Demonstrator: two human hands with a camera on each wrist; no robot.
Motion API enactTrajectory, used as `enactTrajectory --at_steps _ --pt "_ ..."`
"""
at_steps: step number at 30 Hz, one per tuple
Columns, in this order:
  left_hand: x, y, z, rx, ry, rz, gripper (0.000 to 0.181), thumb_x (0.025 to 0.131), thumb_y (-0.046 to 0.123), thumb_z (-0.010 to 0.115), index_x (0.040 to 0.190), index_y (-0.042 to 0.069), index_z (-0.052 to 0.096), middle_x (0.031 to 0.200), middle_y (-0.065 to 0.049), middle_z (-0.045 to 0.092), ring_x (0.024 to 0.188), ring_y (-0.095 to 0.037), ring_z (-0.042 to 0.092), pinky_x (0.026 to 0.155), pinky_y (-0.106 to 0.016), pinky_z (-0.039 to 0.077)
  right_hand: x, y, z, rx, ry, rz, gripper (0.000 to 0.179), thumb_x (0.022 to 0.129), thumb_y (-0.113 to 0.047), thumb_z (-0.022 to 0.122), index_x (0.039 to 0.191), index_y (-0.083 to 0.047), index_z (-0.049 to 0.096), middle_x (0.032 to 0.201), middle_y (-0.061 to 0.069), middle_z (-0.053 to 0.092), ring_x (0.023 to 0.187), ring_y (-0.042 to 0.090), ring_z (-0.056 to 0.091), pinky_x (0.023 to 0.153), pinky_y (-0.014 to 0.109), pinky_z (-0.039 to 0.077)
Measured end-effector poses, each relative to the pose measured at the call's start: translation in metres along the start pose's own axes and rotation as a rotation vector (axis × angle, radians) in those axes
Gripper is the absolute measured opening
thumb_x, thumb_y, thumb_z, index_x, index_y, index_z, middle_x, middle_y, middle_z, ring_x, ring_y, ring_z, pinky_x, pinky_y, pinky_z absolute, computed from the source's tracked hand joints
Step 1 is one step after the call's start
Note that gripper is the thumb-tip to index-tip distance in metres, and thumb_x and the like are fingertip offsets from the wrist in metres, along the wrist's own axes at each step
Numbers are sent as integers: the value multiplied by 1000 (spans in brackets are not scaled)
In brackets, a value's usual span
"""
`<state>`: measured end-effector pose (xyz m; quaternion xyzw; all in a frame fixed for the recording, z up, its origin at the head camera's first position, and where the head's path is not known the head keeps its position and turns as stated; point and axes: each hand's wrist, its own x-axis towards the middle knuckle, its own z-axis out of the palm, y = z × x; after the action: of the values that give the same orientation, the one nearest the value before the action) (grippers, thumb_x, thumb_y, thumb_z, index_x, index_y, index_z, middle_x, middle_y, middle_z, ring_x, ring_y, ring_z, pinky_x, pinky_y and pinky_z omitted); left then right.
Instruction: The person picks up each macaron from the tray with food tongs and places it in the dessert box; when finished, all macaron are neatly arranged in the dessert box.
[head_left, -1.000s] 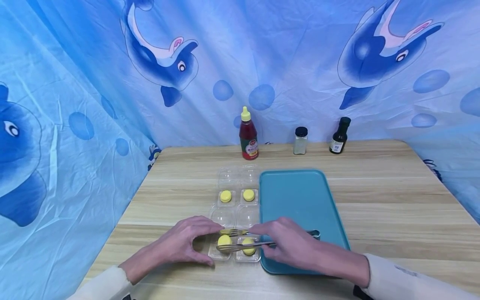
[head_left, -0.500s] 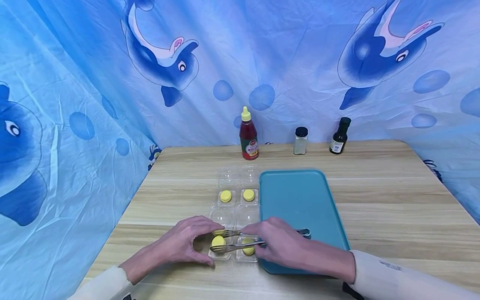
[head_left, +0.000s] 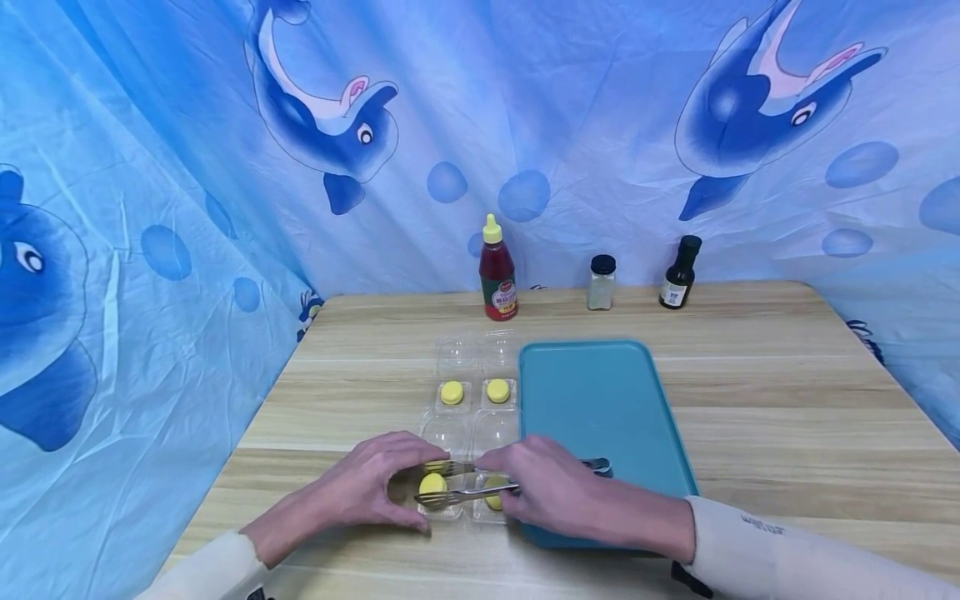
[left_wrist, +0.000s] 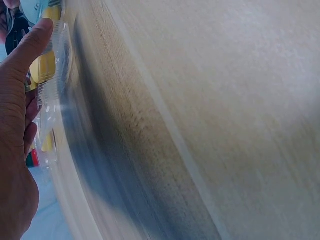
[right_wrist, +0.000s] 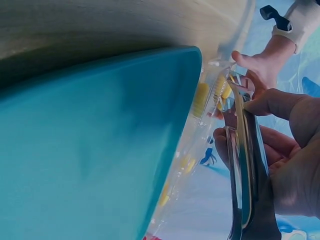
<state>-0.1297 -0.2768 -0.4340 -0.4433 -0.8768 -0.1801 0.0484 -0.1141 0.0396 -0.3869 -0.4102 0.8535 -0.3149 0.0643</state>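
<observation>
My right hand (head_left: pixel 536 483) grips metal tongs (right_wrist: pixel 252 175) whose slotted tips reach left over the front row of a clear plastic box (head_left: pixel 510 514). Between those tips a yellow macaron (head_left: pixel 432 484) sits low at the front-left compartment. Another macaron (head_left: pixel 493 500) lies in the front-right compartment, partly hidden behind the tongs and hand. My left hand (head_left: pixel 367 483) holds the box at its left side, thumb at the front corner and fingers toward the lid hinge. In the left wrist view, the thumb (left_wrist: pixel 37 42) overlaps the box's edge.
Two more macarons, a left one (head_left: pixel 452 392) and a right one (head_left: pixel 498 390), sit in the back compartments, lids open. A teal tray (head_left: pixel 600 400) lies right of the box. Behind stand a red sauce bottle (head_left: pixel 498 279), a jar (head_left: pixel 601 285) and a dark bottle (head_left: pixel 678 273).
My right hand has moved left with the tongs, and the macaron between their tips has shifted left too. The left hand has stayed in place.
</observation>
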Motion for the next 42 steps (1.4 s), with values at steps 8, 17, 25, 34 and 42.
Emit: enactTrajectory --at_steps 8,17,25,34,42 --pt "1 -1 1 3 10 17 86 75 65 89 142 17 67 136 7 70 124 -16 65 102 -47 58 1 -1 -1 -14 -5 1 54 82 9 76 133 -9 74 126 10 75 48 -5 43 40 14 41" --pt "1 -1 2 5 11 14 87 74 66 89 142 17 67 136 7 70 124 -16 65 103 -47 58 2 -2 -3 -24 -8 -22 50 82 9 75 128 -11 78 118 7 79 56 -4 51 42 14 43" --pt "0 -1 2 0 11 3 86 75 66 88 142 18 66 137 9 69 124 -16 65 103 -47 57 3 -7 -7 -37 -6 -16 49 79 12 73 120 -15 80 103 4 81 60 -4 55 45 13 46" --pt "-1 -1 2 -9 1 -15 85 76 66 88 144 21 65 137 11 68 125 -15 64 104 -46 57 3 -9 -11 -54 -22 -11 54 79 12 75 125 -15 79 111 5 80 70 -2 59 54 13 49" --pt "-1 -1 3 7 6 -17 87 74 68 87 143 18 66 137 9 69 125 -16 64 105 -46 56 -2 -5 -23 5 -49 12 53 79 11 71 125 -14 80 117 4 79 69 2 58 46 16 44"
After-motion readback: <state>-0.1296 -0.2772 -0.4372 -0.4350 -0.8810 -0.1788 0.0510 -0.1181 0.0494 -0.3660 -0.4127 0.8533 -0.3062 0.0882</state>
